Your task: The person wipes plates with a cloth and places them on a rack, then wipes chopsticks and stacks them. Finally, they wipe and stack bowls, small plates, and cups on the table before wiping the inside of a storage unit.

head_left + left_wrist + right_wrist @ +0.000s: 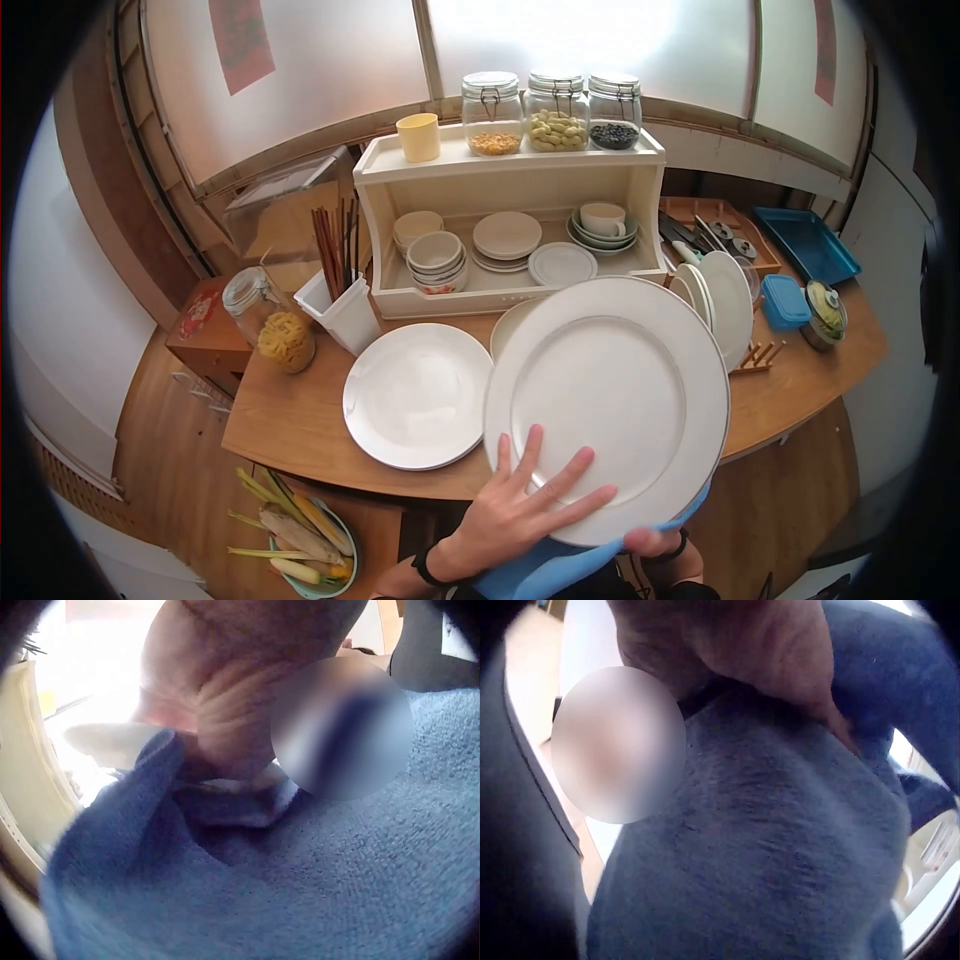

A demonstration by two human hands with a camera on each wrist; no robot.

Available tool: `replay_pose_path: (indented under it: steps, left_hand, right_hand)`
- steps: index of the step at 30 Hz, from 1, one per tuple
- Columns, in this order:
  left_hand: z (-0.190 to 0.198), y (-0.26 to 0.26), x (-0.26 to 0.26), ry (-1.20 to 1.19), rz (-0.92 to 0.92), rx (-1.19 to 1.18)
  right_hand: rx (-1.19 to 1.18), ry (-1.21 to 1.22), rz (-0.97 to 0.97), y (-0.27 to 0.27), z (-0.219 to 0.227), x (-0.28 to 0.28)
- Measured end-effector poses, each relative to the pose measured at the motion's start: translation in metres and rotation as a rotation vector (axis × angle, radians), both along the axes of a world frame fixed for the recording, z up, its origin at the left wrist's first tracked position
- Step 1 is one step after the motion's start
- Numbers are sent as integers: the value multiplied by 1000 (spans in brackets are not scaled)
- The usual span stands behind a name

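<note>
A large white plate [630, 360] is held up tilted before the body. My left hand [525, 505] rests on its lower left face, fingers spread and nearly straight. At the bottom rim my right hand [655, 543] grips the plate through a blue towel [550, 568], thumb showing and its other fingers hidden. Blue towel cloth [337, 862] fills much of the left wrist view below that hand. The towel [765, 840] also hangs under my right hand in the right wrist view. Left of the held plate, another large white plate [418, 395] lies on the table.
A white shelf [510, 180] with bowls and small plates stands behind, glass jars [557, 115] on top. Upright plates [725, 300] stand in a wooden rack on the right. At left are a chopstick holder [340, 310] and a pasta jar [285, 335]; a vegetable bowl [350, 575] sits lower.
</note>
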State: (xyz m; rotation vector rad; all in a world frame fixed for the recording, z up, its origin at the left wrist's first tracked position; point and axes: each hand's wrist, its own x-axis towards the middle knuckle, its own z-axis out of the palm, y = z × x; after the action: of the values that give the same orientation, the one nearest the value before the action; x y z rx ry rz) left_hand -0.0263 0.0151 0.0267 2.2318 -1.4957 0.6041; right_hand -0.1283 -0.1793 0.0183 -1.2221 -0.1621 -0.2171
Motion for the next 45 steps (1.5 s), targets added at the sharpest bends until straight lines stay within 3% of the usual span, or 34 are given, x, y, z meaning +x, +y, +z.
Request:
replay_pose_path:
  steps: [4, 7, 9, 11, 13, 14, 16, 18, 21, 23, 24, 27, 28, 31, 34, 35, 37, 40, 43, 45]
  left_hand:
    - [-2, 1, 6, -82, 71, 43]
    - [-7, 10, 9, -79, 61, 86]
    - [-18, 23, 11, -16, 75, 65]
    - [-14, 29, 10, 284, 166, -334]
    - [-17, 33, 11, 704, 124, -688]
    - [-26, 35, 13, 974, 37, -843]
    - [-57, 57, 15, 1370, -98, -812]
    - [-83, 80, 5, 1414, -254, -710]
    - [-82, 80, -7, 1398, -573, -1001]
    - [-50, 64, -14, 1674, -759, -1273]
    - [-80, 76, -12, 1639, -516, -1217]
    - [-37, 39, -18, 1460, 99, -1319]
    - [-34, 36, -18, 1397, 65, -1326]
    - [-34, 36, -18, 1294, 64, -1380]
    - [-36, 46, -20, 1238, -8, -1258]
    - [-40, 46, -23, 1157, 23, -1181]
    - [-43, 43, -25, 988, 72, -1021]
    - [-32, 37, -26, 1029, 62, -922]
    - [-40, 33, -23, 937, 41, -789]
    - [-49, 31, -19, 874, -21, -705]
  right_hand:
    - [82, -16, -473, 9, 8, 16]
    - [137, -4, -674, 12, 13, 31]
    - [148, 25, -655, 3, 7, 29]
    - [163, 36, -659, -1, 6, 29]
    - [183, 36, -684, 0, 9, 30]
    - [256, 44, -680, 1, 8, 31]
    - [394, 61, -660, 3, 3, 36]
    - [370, 49, -569, 3, 0, 37]
    - [330, 27, -480, 2, -7, 41]
    - [310, 22, -497, 2, -14, 44]
    - [304, 24, -533, 2, -19, 45]
    - [312, 25, -630, 4, -27, 51]
    - [319, 23, -661, 5, -28, 54]
    - [175, -45, -850, 7, -36, 58]
    - [-848, -218, -739, -7, -28, 52]
    - [-978, -382, -590, -9, -12, 60]
    - [-1015, -450, -242, -6, -3, 66]
    - [-1067, -489, 46, 8, 12, 75]
    - [-1538, -958, 135, 4, 24, 77]
    - [-1623, -1132, 195, 10, 32, 79]
